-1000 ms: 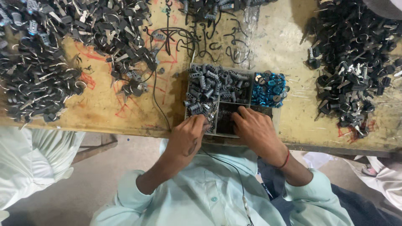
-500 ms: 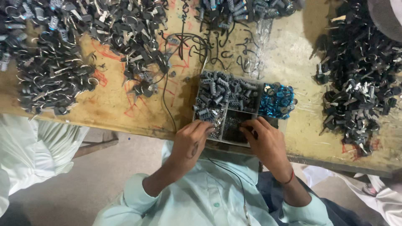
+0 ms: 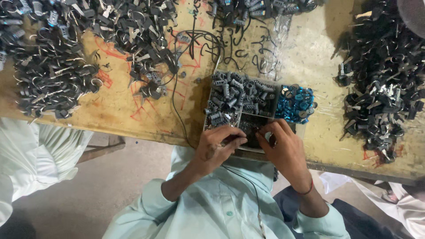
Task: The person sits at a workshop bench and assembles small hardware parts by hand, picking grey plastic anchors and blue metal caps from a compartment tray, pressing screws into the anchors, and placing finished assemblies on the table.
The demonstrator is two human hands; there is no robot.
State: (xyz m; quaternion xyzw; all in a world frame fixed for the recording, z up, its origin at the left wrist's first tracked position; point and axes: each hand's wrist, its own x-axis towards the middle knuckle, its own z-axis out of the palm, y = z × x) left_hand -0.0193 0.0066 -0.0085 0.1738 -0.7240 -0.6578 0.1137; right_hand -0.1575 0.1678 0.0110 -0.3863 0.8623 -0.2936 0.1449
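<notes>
Your left hand (image 3: pixel 217 144) and right hand (image 3: pixel 283 148) meet over the near edge of the tray (image 3: pixel 208 118), which sits at the front of the surface (image 3: pixel 119 110), just in front of your chest. Your left fingers are curled and pinched together over the near compartment; something small seems to sit between the fingertips, but it is too small to tell what it is. Your right fingers are bent inward too, with a small pale piece (image 3: pixel 268 135) showing at the thumb; whether you grip it firmly cannot be told. The two hands are close, fingertips almost touching, above the dark parts (image 3: pixel 250 126) in the near middle compartment.

The tray is divided: grey plastic parts (image 3: pixel 237 95) fill the far left compartment, and blue parts (image 3: pixel 295 102) fill the right one. A thin black wire (image 3: pixel 175 106) runs from the far side of the surface, past the tray's left side, and down over the front edge toward your shirt.

To the left lies a big heap (image 3: pixel 53 79) of dark metal pieces, and another heap (image 3: pixel 383 88) lies well to the right of the tray. Loose black hooks (image 3: pixel 248 57) lie just beyond the tray. Red scribbles (image 3: pixel 141 102) mark the surface left of the tray. A person in white cloth (image 3: pixel 40 150) sits at your left.
</notes>
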